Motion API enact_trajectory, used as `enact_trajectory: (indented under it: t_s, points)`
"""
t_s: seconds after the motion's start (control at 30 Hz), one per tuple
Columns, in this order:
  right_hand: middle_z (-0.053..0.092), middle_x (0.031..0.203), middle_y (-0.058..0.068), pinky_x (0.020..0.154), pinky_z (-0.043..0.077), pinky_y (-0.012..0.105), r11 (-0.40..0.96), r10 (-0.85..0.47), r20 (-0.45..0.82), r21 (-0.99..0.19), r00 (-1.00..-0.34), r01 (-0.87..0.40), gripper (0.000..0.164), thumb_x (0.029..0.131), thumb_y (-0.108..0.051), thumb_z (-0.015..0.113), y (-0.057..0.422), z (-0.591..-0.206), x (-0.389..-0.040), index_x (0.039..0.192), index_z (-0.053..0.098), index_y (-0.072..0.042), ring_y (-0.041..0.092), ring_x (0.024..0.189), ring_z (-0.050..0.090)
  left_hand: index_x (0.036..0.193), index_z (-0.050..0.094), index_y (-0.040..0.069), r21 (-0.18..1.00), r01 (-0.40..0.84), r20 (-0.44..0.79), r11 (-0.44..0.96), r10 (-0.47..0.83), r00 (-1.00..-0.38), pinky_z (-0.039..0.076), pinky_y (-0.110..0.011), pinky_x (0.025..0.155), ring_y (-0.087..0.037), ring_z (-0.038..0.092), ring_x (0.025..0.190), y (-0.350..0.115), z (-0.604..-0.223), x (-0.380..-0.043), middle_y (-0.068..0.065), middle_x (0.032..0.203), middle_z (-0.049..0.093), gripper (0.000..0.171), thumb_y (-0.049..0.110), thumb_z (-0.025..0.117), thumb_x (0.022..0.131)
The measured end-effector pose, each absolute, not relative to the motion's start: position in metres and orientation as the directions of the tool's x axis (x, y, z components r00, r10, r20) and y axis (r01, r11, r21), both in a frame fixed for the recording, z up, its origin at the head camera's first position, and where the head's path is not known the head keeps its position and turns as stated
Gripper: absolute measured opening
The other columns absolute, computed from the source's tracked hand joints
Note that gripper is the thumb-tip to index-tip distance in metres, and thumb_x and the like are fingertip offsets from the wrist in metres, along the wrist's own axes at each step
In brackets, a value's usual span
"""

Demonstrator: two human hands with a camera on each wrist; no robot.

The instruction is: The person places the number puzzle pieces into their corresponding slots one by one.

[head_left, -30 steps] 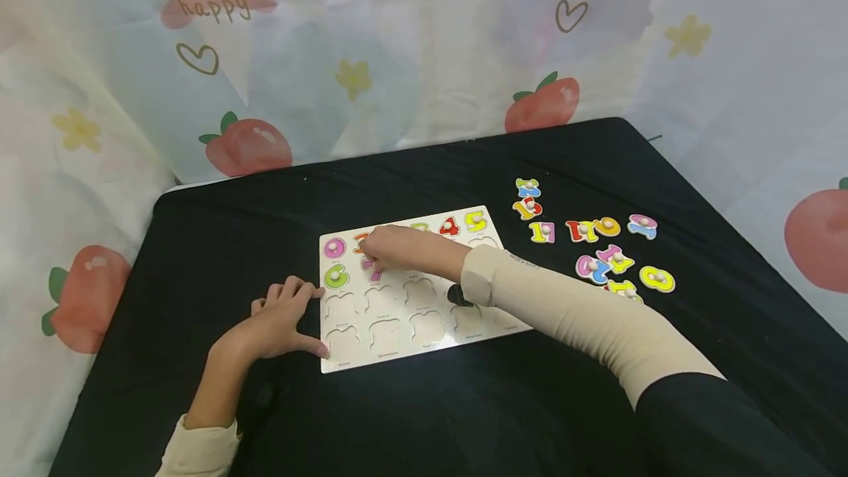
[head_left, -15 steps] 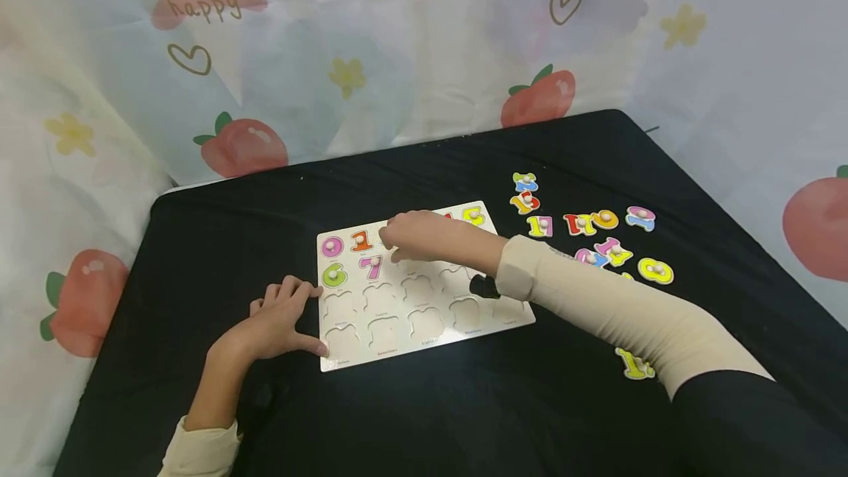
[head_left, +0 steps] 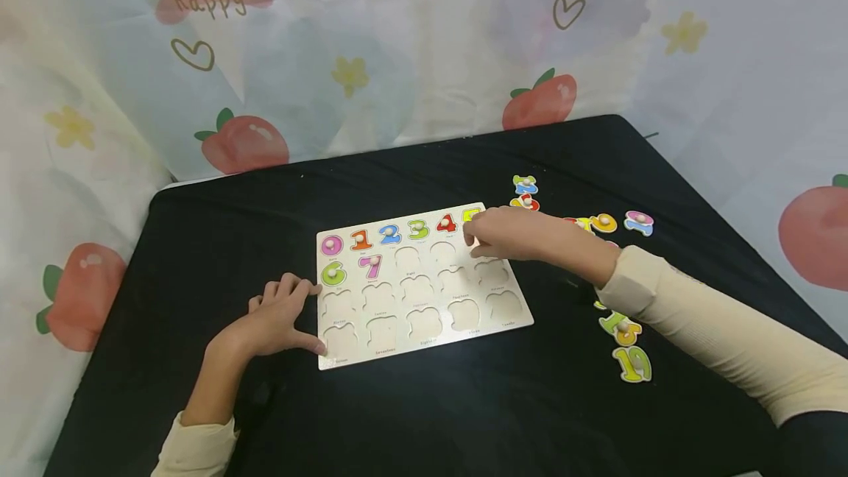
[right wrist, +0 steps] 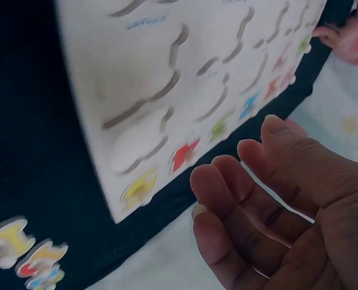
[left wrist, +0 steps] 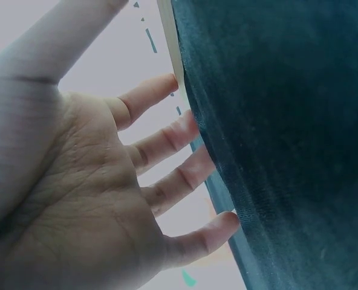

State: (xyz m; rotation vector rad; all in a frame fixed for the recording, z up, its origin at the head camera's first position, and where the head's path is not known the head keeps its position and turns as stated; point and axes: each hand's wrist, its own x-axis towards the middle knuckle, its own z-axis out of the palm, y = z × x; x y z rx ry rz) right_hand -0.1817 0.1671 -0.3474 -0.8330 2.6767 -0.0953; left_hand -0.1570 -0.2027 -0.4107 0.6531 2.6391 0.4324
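A white number puzzle board lies on the black cloth. Knobbed pieces 0 to 5 sit along its top row, including the red 4 and the yellow 5, partly covered. In the second row are a green 6 and a pink 7. My left hand is spread at the board's left edge, thumb and a fingertip touching it. Over the upper right corner hovers my right hand. Its fingers are loosely bent with nothing between them in the right wrist view.
Loose number pieces lie right of the board: a green-and-blue one, an orange one, a pink-and-blue one and a green-and-yellow 19. My right forearm hides others. A patterned curtain stands behind the table.
My right hand has moved right across the board, from beside the 1 and 7 to the 5, uncovering the 1, 2, 3 and 7. The left hand stays at the edge.
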Motion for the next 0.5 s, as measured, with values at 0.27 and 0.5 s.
enact_trajectory:
  t_s: [0.27, 0.5]
  points:
    - [0.059, 0.081, 0.000, 0.064, 0.046, 0.030, 0.862, -0.506, -0.239, -0.181, -0.829, -0.474, 0.007, 0.088, -0.004, 0.063, 0.227, -0.337, -0.169, 0.095, 0.065, -0.003, 0.013, 0.068, 0.050, 0.132, 0.041, 0.007, 0.361, 0.378, -0.308, 0.853, 0.491, -0.815, 0.030, -0.050, 0.077, -0.033, 0.031, 0.103, -0.201, -0.408, -0.158, -0.016, 0.120, 0.035, 0.099, 0.057, 0.081, 0.057]
    - [0.060, 0.086, 0.006, 0.059, 0.044, 0.032, 0.928, -0.364, -0.370, -0.225, -0.855, -0.298, 0.014, 0.088, 0.004, 0.052, 0.288, -0.331, -0.150, 0.100, 0.061, 0.004, 0.013, 0.062, 0.050, 0.133, 0.040, 0.006, 0.357, 0.401, -0.295, 0.844, 0.509, -0.809, 0.030, -0.051, 0.078, -0.033, 0.031, 0.102, -0.200, -0.409, -0.160, -0.017, 0.120, 0.036, 0.100, 0.058, 0.081, 0.057]
